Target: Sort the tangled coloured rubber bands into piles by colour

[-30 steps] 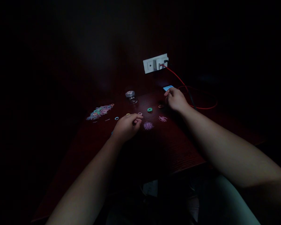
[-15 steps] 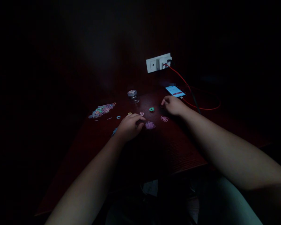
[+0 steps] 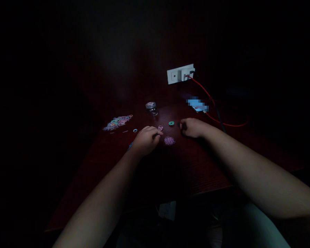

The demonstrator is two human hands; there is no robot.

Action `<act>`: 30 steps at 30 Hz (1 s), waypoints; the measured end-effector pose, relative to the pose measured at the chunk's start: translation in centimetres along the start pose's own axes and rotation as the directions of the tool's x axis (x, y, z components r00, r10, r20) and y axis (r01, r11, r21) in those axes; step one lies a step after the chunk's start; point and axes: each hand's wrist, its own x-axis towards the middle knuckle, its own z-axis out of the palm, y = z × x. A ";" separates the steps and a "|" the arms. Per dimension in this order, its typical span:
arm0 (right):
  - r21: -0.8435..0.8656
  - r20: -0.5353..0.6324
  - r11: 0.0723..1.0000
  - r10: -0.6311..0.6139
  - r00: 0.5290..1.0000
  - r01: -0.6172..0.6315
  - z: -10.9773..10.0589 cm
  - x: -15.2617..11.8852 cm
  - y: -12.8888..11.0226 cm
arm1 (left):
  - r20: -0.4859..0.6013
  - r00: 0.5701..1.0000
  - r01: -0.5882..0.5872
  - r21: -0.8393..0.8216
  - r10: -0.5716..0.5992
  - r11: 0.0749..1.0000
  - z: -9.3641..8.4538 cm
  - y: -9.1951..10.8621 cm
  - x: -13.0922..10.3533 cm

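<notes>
My left hand [image 3: 146, 139] rests low over the dark red table, its thumb and forefinger a little apart with nothing visible between them. Just right of its fingertips lies a pile of purple bands [image 3: 169, 140], with pink rings [image 3: 160, 127] behind the fingertips. My right hand [image 3: 191, 127] is curled down at the table, its fingertips close together; whatever they may hold is hidden. Left of it sits a green ring [image 3: 171, 123]. A light blue ring [image 3: 135, 131] and a partly covered blue pile [image 3: 130, 145] lie left of my left hand.
A mixed heap of colourful bands [image 3: 118, 122] is at the table's left. A clear lidded jar [image 3: 152, 108] stands at the back. A phone [image 3: 197, 104] with a red cable [image 3: 214, 119] lies back right, below a wall socket [image 3: 181, 73].
My right hand has moved down toward me, over the place where small pink bands lay. The whole view has shifted slightly. My left hand stays beside the purple pile.
</notes>
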 end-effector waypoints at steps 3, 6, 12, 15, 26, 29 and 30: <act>-0.011 0.024 0.999 0.031 0.999 -0.031 0.0 0.1 0.1 | -0.012 1.000 -0.004 0.002 0.004 1.000 0.0 -0.1 -0.1; 0.021 0.024 0.998 0.054 0.998 -0.054 -0.4 0.2 0.1 | -0.047 0.999 0.004 0.003 -0.004 1.000 -0.3 0.0 0.0; 0.194 -0.138 0.969 0.182 0.974 -0.154 -1.2 1.0 1.1 | -0.258 0.952 0.175 0.022 -0.163 0.984 -2.1 -2.8 -0.9; 0.271 -0.183 0.952 0.197 0.963 -0.143 -1.2 1.3 1.4 | -0.433 0.815 0.423 -0.011 -0.385 0.906 -3.5 -7.4 -3.6; 0.331 -0.174 0.943 0.041 0.984 0.019 0.1 0.8 -0.5 | -0.265 0.662 0.745 0.124 -0.702 0.656 -4.1 -14.6 -7.6; 0.344 -0.190 0.938 0.021 0.982 0.047 0.3 0.7 -0.6 | -0.231 0.695 0.718 0.202 -0.680 0.666 -3.5 -13.8 -6.1; 0.348 -0.201 0.935 0.009 0.980 0.063 0.3 0.7 -0.6 | -0.224 0.679 0.734 0.224 -0.699 0.641 -3.4 -13.6 -5.8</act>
